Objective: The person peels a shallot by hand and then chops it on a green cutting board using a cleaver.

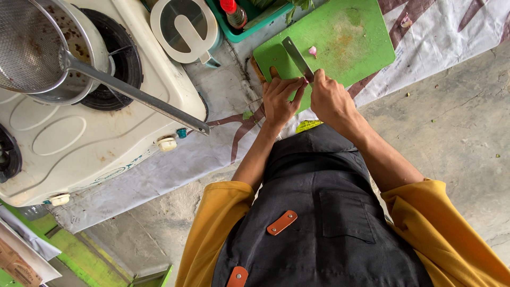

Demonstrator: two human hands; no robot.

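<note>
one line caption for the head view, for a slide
Two hands hold a knife over a green cutting board beside a stove.

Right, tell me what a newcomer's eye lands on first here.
First, the two hands meeting over the green cutting board at top centre: the left hand and right hand together at a knife, with a small pink shallot piece beside the blade. Next, the metal strainer on the white stove, far left.

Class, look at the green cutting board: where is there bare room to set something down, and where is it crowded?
The cutting board is bare across its middle and far right, beyond the small shallot piece. The near edge is crowded: left hand, right hand and knife meet there. The concrete floor to the right is open.
</note>
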